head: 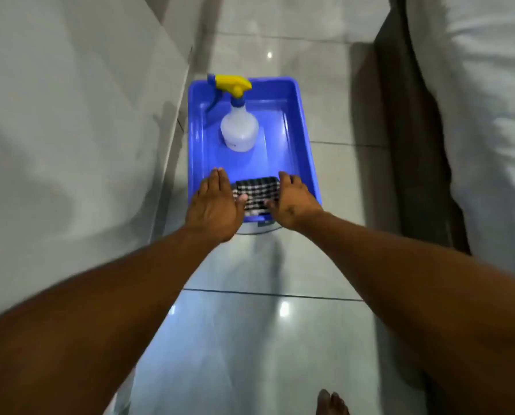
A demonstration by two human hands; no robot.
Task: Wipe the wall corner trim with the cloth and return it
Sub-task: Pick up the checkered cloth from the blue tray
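Observation:
A folded black-and-white checked cloth [256,196] lies at the near end of a blue plastic tub [298,121] on the tiled floor. My left hand [216,205] rests at the cloth's left edge, fingers straight, thumb touching the cloth. At the cloth's right edge sits my right hand [293,199], its thumb on the fabric. Neither hand is closed around the cloth. The wall corner trim [172,139] runs along the foot of the grey wall, left of the tub.
A white spray bottle [239,127] with a yellow and blue trigger stands in the tub's far half. A bed with white bedding [484,121] and a dark base fills the right side. My bare foot [332,402] shows at the bottom edge.

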